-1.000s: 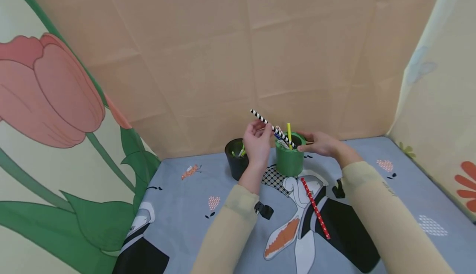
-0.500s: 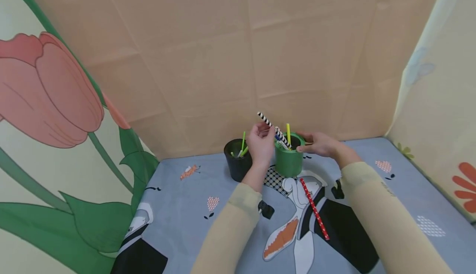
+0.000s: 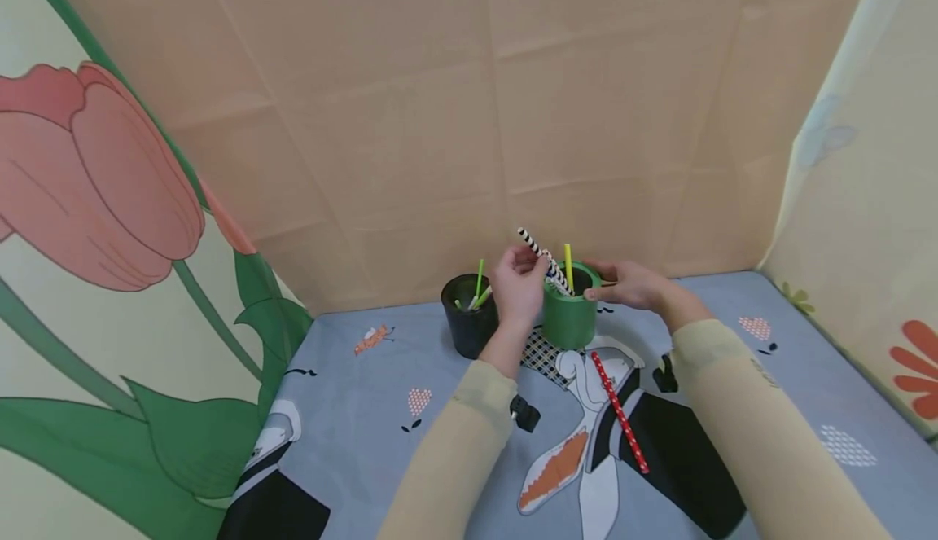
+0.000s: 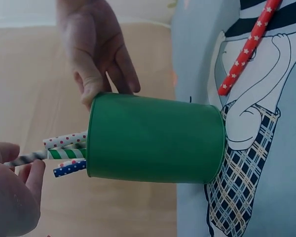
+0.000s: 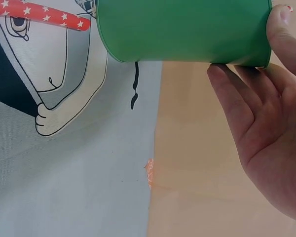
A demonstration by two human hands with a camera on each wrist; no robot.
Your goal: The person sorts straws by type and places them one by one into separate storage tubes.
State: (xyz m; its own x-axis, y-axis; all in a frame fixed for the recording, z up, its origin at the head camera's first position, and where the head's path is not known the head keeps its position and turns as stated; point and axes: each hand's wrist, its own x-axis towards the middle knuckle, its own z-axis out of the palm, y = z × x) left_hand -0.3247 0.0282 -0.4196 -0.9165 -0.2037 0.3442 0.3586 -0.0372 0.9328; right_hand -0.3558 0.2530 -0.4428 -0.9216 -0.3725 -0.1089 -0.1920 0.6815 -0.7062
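Observation:
My left hand (image 3: 516, 287) pinches a black-and-white striped paper straw (image 3: 529, 242) between thumb and fingertips. The straw slants, its lower end at the mouth of a green cup (image 3: 570, 324). In the left wrist view, green-striped (image 4: 66, 153), red-dotted (image 4: 59, 141) and blue dotted straws (image 4: 69, 169) stick out of this cup. A yellow straw (image 3: 567, 260) stands upright in it. My right hand (image 3: 633, 283) holds the cup near its rim, thumb in front and fingers behind. In the right wrist view, its fingertips (image 5: 218, 73) touch the cup's side.
A black cup (image 3: 469, 332) with green straws (image 3: 479, 278) stands left of the green one. In front lies a red straw with white stars (image 3: 621, 410) on the blue printed tablecloth (image 3: 366, 426). A brown sheet (image 3: 410, 116) hangs behind the table.
My left hand has moved slightly right, and the striped straw has come right and lower into the green cup. The right hand and the cup have stayed in place.

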